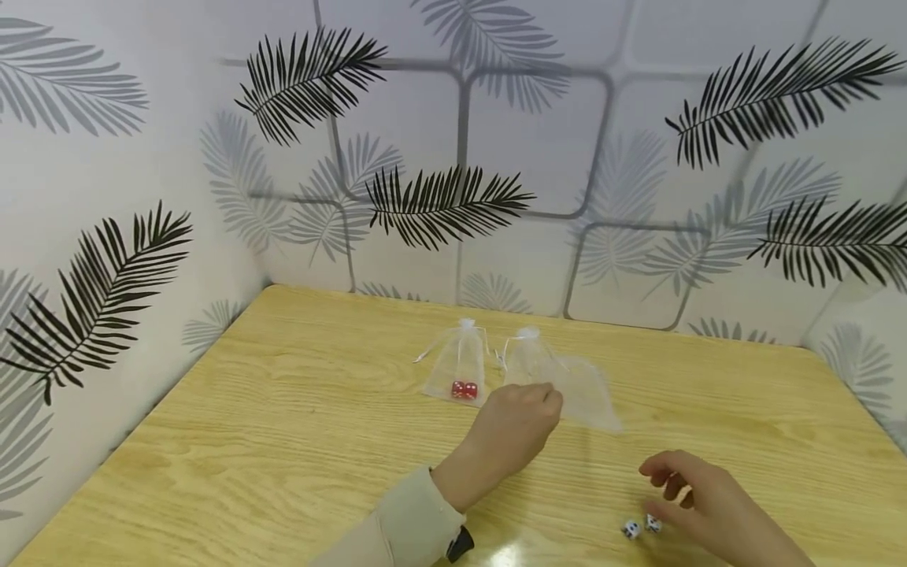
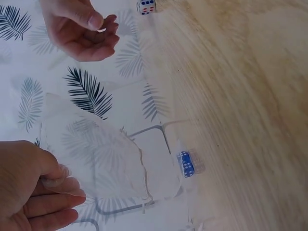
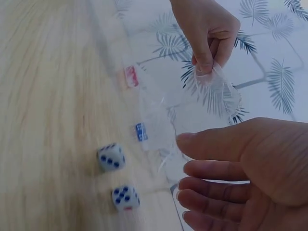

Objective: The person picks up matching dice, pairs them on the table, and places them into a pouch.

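Observation:
My left hand [image 1: 513, 425] pinches a sheer white drawstring bag [image 1: 588, 398] between thumb and fingers. The bag hangs above the table and looks flat, with no dice visible in it. To the lower right, my right hand [image 1: 708, 504] hovers with loosely bent fingers and holds nothing. Close by its fingertips lie two white dice, one die [image 3: 110, 157] beside another die [image 3: 126, 198], both with blue pips. In the left wrist view one white die [image 2: 146, 6] shows at the top edge.
At the back stands a sheer bag [image 1: 446, 366] with red dice [image 1: 464, 390] inside. Right of it is another tied bag [image 1: 524, 350]; its blue dice [image 2: 186, 163] show in the wrist views. A leaf-patterned wall [image 1: 397, 260] borders the wooden table [image 1: 283, 441].

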Available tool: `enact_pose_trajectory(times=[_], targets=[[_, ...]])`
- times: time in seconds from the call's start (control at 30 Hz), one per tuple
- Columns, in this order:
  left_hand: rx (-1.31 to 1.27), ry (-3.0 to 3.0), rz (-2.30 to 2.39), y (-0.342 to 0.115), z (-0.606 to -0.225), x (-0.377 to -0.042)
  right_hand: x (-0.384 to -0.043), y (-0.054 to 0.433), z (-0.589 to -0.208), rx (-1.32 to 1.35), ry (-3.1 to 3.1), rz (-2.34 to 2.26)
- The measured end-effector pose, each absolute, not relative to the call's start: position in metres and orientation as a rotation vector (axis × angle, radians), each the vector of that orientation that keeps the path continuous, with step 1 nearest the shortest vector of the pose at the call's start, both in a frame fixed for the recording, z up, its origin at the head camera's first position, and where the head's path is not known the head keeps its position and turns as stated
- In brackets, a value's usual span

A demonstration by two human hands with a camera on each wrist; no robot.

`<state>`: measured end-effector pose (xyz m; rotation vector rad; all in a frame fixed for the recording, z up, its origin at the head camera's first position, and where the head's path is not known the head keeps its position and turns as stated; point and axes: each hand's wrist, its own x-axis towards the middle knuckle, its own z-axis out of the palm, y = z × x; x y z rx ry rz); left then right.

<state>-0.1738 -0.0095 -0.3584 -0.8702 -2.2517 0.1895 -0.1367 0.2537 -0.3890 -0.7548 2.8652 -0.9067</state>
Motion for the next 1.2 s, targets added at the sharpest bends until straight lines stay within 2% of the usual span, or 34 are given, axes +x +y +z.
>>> enact_pose_trajectory(times=[0.2, 0.43, 0.57, 1.03, 1.2], targets=[[-0.874, -2.202, 0.199, -0.016, -0.357, -0.164, -0.145, 0.236, -0.380, -0.724, 2.772, -1.153], [-0.859, -2.175, 0.213, -0.024, -0.356, -0.152, -0.158, 0.224, -0.373, -0.425, 2.293, -1.586], [-0.857, -2.133, 0.217, -0.029, -0.357, -0.145, -0.163, 0.216, -0.375, -0.392, 2.132, -1.728], [-0.922, -2.010, 0.294, -0.037, -0.365, -0.120, -0.168, 0.190, -0.373, -0.141, 2.222, -1.781], [-0.954, -2.020, 0.324, -0.040, -0.369, -0.115, -0.166, 0.189, -0.373, -0.157, 2.248, -1.789]])
